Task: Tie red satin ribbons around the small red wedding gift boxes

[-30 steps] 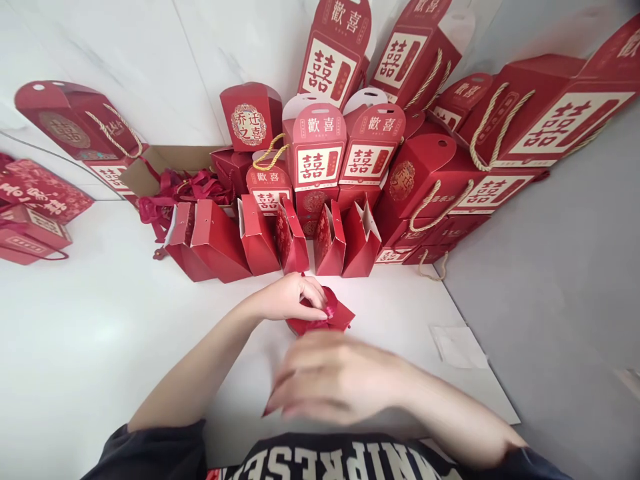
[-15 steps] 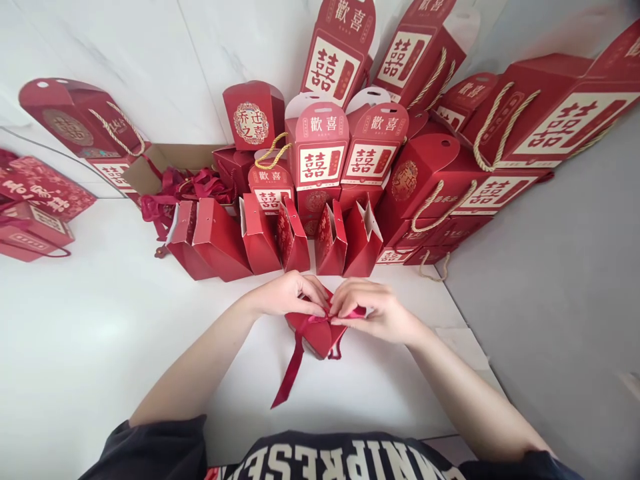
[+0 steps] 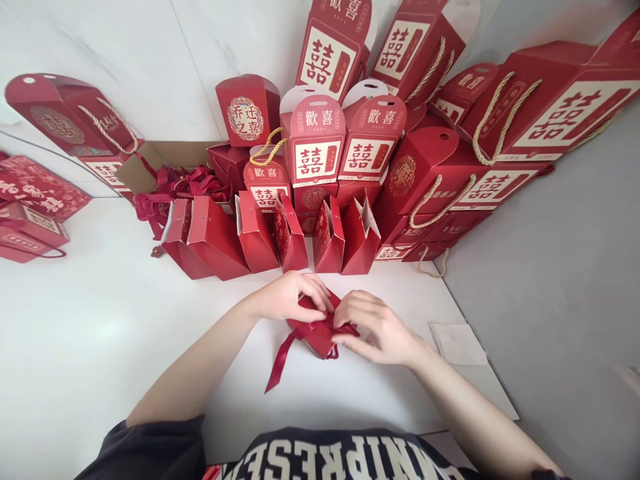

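In the head view a small red gift box (image 3: 319,343) lies on the white table in front of me, with a dark red ribbon (image 3: 281,362) across its top. One ribbon tail hangs over the box's near left side onto the table. The thumb and fingers of my left hand (image 3: 294,298) close on the ribbon at the middle of the box. My right hand (image 3: 376,325) curls over the box's right side, its fingers bent round the ribbon and its thumb lower down by the box edge. My fingers partly hide where the ribbon crosses.
Several upright red gift boxes (image 3: 220,239) line up just beyond my hands. Behind them, larger boxes with rope handles (image 3: 420,167) are stacked against the wall. An open carton (image 3: 167,153) holds loose ribbons. A pale flat square (image 3: 459,344) lies at right, beside the grey wall.
My right hand has come down and spread its thumb away from its fingers at the ribbon. The left hand stays at the box's middle. The hanging ribbon tail has shifted slightly.
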Motion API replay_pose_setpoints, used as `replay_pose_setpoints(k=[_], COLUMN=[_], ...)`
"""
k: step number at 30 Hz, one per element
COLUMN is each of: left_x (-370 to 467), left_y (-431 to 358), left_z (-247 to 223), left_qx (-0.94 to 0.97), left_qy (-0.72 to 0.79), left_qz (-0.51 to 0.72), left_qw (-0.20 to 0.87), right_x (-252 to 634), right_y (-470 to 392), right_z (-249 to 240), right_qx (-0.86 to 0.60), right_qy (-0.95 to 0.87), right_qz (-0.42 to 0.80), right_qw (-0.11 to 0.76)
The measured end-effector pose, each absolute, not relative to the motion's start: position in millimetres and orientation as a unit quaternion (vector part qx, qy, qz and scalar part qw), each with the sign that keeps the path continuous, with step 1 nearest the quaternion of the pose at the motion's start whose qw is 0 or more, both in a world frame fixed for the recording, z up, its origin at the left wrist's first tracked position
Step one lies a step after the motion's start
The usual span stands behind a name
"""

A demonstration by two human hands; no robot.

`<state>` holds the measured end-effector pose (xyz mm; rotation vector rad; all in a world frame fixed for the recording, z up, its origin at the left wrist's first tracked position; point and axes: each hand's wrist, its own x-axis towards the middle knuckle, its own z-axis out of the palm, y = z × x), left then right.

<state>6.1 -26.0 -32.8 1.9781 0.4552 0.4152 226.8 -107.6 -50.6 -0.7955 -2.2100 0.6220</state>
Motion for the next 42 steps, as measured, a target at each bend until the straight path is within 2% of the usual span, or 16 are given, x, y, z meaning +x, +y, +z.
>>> replay_pose_setpoints(k=[3,8,13,16,20,26,31,37,42], left_x=[7.7,5.2,2.4,-0.3,-5.8,-10.2,-11.2,-15.6,-18.7], left_y=[-36.3,-50.1,-50.9,-50.4,-51.2,-50.3,-48.1,-50.0,-52.2], left_z=[-21.9,-10.7,-24.5,-34.7,-36.1,-43.7,-64.3,-72.2,-69.4], left_qx=[0.866,0.915,0.957,0.954,0.947,0.922,0.901,0.903,0.904], left_qy=[0.211,0.264,0.220,0.205,0.192,0.147,0.155,0.158,0.158], left_qz=[0.168,0.165,0.190,0.214,0.238,0.327,0.391,0.383,0.381], left_qw=[0.421,0.257,0.024,-0.056,-0.094,-0.144,-0.105,-0.113,-0.111], right_x=[223.8,219.0,215.7,212.6,210.4,213.8,213.9,213.7,209.1], right_y=[-100.7,-91.1,-90.4,-90.4,-86.0,-76.0,-74.4,-72.7,-74.7], right_z=[-51.6,-55.5,-56.7,-57.1,-58.4,-61.8,-66.1,-68.2,-68.9], right_qx=[-0.378,-0.350,-0.362,-0.391,-0.410,-0.359,-0.348,-0.340,-0.361], right_qy=[-0.784,-0.759,-0.785,-0.787,-0.789,-0.795,-0.781,-0.766,-0.786], right_qz=[0.296,0.399,0.329,0.277,0.254,0.303,0.321,0.389,0.313], right_qw=[0.394,0.377,0.381,0.389,0.380,0.384,0.408,0.382,0.392])
